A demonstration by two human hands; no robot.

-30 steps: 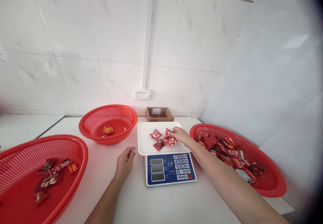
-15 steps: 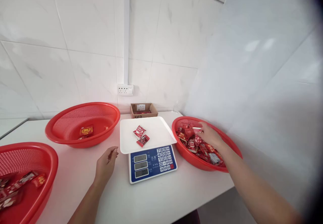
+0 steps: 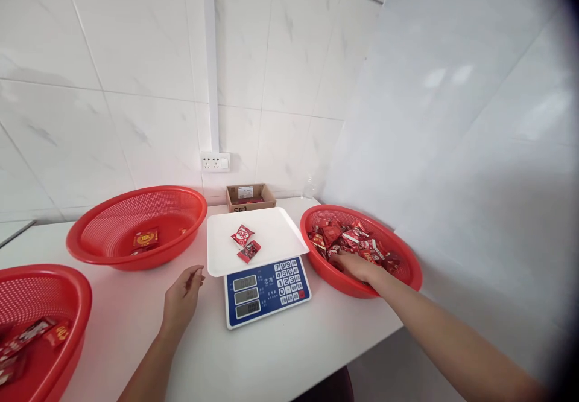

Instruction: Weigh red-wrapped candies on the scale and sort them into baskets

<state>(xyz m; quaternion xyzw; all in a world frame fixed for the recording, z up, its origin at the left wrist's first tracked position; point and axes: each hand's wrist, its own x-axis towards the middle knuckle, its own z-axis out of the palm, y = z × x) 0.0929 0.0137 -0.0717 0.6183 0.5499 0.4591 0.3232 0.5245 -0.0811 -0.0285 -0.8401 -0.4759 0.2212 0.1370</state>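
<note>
A blue electronic scale (image 3: 266, 290) with a white weighing tray (image 3: 275, 236) stands on the white counter. Two red candy packets (image 3: 245, 242) lie on the tray. My right hand (image 3: 355, 265) reaches into the right red basket (image 3: 411, 269), down among several red packets (image 3: 350, 239); its fingers are buried in them, so what they grip is hidden. My left hand (image 3: 181, 296) rests on the counter left of the scale, fingers loosely curled, holding nothing.
Another red basket (image 3: 113, 251) behind my left hand holds a few packets. A third red basket (image 3: 27, 281) at the left edge holds several. A small cardboard box (image 3: 250, 197) and a wall socket (image 3: 216, 162) are at the back. White wall panel on the right.
My right hand has left the scale tray, carrying packets off it, and gone into the right basket, sinking lower among the packets. The view has swung right. My left hand has stayed put.
</note>
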